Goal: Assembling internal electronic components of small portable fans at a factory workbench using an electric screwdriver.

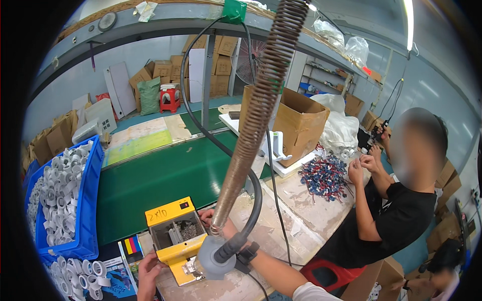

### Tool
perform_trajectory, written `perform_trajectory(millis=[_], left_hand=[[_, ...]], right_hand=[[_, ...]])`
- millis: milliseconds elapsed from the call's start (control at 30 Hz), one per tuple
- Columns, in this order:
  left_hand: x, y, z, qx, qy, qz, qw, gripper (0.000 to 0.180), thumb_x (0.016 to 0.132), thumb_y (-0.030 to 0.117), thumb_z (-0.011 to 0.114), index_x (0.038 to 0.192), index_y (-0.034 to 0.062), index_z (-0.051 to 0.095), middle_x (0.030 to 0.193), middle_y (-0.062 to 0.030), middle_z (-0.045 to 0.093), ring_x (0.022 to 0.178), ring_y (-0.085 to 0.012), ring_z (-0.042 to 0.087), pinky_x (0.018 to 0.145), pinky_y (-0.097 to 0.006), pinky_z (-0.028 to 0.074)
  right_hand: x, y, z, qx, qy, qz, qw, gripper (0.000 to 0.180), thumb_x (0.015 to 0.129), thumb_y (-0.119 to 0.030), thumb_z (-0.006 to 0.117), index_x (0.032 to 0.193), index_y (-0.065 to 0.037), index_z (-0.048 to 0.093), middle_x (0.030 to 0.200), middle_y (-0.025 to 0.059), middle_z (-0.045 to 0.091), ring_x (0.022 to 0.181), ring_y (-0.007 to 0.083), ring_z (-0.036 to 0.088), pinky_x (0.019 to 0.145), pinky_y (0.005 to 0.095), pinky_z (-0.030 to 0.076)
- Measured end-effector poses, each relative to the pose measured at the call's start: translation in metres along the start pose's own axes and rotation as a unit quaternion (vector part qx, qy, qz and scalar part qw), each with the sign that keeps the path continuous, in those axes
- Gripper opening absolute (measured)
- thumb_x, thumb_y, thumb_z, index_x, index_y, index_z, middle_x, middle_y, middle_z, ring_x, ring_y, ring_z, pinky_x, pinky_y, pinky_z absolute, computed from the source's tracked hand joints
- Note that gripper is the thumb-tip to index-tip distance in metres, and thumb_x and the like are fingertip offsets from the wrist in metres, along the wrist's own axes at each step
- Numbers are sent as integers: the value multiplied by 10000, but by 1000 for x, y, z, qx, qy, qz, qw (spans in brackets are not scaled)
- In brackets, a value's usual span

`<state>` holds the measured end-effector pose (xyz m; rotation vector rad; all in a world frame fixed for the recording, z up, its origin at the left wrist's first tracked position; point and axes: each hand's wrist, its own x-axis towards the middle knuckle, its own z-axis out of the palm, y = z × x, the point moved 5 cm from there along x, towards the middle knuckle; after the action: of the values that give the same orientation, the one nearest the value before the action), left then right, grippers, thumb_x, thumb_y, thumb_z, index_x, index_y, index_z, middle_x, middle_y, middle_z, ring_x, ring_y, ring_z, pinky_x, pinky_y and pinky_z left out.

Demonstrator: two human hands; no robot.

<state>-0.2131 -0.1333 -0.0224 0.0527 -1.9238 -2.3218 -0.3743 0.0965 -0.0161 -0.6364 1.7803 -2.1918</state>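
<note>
I find the yellow screw box (173, 232) at the tabletop's (301, 210) near edge, my left hand (149, 273) grasping its front corner, right hand (207, 216) behind it, fingers hidden; it looks rigid, light, best gripped by both side walls.

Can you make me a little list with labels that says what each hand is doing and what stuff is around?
Left hand: at the front lower edge of the yellow box machine, touching it
Right hand: against the right side of the yellow box machine, partly hidden by the hanging tool
Above the tool: long coiled spring
Left side: blue crate full of white plastic parts
Middle: green belt
Right side: another person's hands by a pile of red and blue small parts
</note>
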Motion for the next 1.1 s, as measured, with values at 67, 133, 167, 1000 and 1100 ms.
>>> perform_trajectory(millis=[67,133,167,1000,1100], left_hand=[[0,-1,0,0,-2,-1,1000,449,772,188,610,1150,-39,530,1071,-111,614,975,-210,593,840,-344,474],[2,-4,0,0,-4,-5,1000,452,769,195,615,1147,-38,532,1067,-108,615,966,-205,593,840,-340,473],[1,-3,0,7,-2,-9,1000,455,767,202,619,1146,-35,534,1061,-103,616,959,-198,592,841,-334,471],[-1,-3,-1,8,1,-5,1000,500,759,226,637,1187,-3,521,1062,-67,606,979,-167,568,871,-318,439],[0,-2,0,5,-4,-10,1000,511,756,239,645,1189,-2,520,1071,-66,603,992,-165,561,873,-312,433]], right_hand=[[-2,-1,0,7,7,14,1000,114,885,-12,474,907,-28,585,1166,61,588,1041,143,546,851,278,462],[-3,0,-1,7,16,3,1000,116,880,-10,474,905,-27,586,1164,61,589,1037,143,547,850,276,461],[-3,-1,0,7,24,-11,1000,117,876,-7,473,903,-26,586,1162,61,590,1034,142,548,849,274,460],[-2,-11,4,-37,27,24,999,119,844,29,480,878,-12,587,1101,63,616,954,129,564,806,258,462],[-1,-5,1,-25,38,35,998,116,843,27,482,874,-11,587,1099,64,618,947,129,565,800,259,464]])
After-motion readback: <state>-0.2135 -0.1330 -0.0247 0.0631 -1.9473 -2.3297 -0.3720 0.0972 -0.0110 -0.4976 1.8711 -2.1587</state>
